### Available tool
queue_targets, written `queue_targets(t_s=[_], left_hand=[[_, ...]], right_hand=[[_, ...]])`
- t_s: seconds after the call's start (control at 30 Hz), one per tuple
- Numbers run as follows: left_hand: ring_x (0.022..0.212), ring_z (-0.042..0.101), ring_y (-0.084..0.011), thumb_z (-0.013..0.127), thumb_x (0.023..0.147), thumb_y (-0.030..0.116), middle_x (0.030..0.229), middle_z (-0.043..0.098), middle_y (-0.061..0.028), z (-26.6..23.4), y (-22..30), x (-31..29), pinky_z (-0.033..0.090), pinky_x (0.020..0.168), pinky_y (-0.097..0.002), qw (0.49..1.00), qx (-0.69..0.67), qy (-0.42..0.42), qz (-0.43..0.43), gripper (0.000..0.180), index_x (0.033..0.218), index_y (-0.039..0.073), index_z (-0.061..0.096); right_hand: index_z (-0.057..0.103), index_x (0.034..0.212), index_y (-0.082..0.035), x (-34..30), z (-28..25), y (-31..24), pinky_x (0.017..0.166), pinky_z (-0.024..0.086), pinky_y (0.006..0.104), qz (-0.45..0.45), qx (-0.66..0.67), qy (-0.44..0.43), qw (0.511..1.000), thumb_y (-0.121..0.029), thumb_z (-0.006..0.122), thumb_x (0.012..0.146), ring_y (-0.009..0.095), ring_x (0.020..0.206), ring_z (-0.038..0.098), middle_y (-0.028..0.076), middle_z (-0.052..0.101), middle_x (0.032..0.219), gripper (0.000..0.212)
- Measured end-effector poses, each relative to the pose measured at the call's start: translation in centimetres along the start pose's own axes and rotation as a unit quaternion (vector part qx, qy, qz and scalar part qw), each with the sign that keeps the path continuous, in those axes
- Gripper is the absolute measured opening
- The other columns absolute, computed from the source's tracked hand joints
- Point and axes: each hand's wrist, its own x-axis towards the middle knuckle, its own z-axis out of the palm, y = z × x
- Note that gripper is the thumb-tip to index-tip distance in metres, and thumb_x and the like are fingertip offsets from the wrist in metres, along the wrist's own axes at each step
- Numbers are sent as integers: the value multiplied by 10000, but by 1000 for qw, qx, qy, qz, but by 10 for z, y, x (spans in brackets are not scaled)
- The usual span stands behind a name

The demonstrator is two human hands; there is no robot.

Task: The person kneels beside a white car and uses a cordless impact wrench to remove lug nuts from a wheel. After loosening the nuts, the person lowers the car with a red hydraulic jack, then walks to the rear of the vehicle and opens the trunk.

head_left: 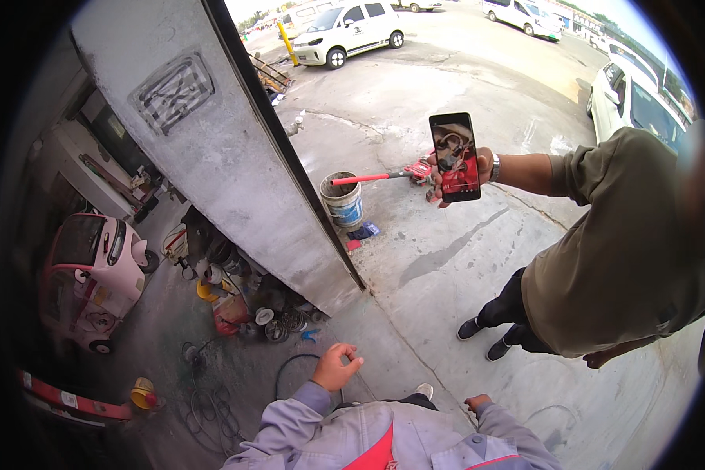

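Note:
My left hand (337, 366) is raised in front of my body at lower centre, its fingers loosely bent, the thumb apart from the forefinger and nothing between them. Lower and to the right, my right hand (478, 402) shows only in part at the end of the grey sleeve; how its fingers stand is hard to make out. Neither hand touches anything that I can see. Ahead to the right, another person's hand (484, 163) holds up a smartphone (456, 157) with its screen lit, showing a picture with red parts.
Beyond a concrete pillar (211, 133) stands a white bucket (343, 205), beside a red long-handled tool (376, 178). A co-worker in an olive shirt (611, 243) is at right. Cluttered parts (266, 313), black hose (211, 407) and a pink small car (94, 274) lie left. White cars (352, 31) are parked outside.

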Motion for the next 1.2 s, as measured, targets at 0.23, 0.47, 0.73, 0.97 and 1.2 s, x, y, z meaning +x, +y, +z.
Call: queue_targets(t_s=[0.23,0.47,0.73,0.97,1.2], left_hand=[[987,652,-256,676,860,132,1084,645,-162,-50,-73,-46,522,860,-357,991,-109,36,-70,312,1147,40,595],[827,627,-167,623,852,2,1170,593,-116,-104,-164,-114,524,789,-320,962,-219,151,-65,460,1302,72,555],[1095,612,-235,581,841,-43,1279,544,-126,-164,-271,-223,534,866,-344,937,-153,283,-134,463,1283,97,575],[1132,633,-271,654,902,99,1240,595,-151,-178,-348,-326,522,941,-387,831,-242,432,-255,323,1217,46,609],[982,692,-298,687,926,248,1186,621,-187,-226,-410,-398,547,885,-407,722,-267,467,-436,365,1206,23,622]], right_hand=[[690,1091,-8,-47,-8,-90,680,598,505,79,303,29,949,-112,706,861,324,817,705,138,707,891,253],[635,1265,-62,-49,22,-184,683,583,427,-79,25,-9,997,-18,685,853,311,832,730,153,728,1031,417],[740,1161,-107,-46,44,-358,693,571,354,-210,-287,-32,934,-89,708,841,216,803,718,121,749,882,322],[610,1317,-142,-19,98,-545,739,590,487,-97,-304,-124,940,-80,627,922,175,831,674,69,714,991,400],[635,1280,-136,44,202,-721,779,579,491,-100,-361,-172,911,-148,628,941,239,869,687,102,692,1070,340]])
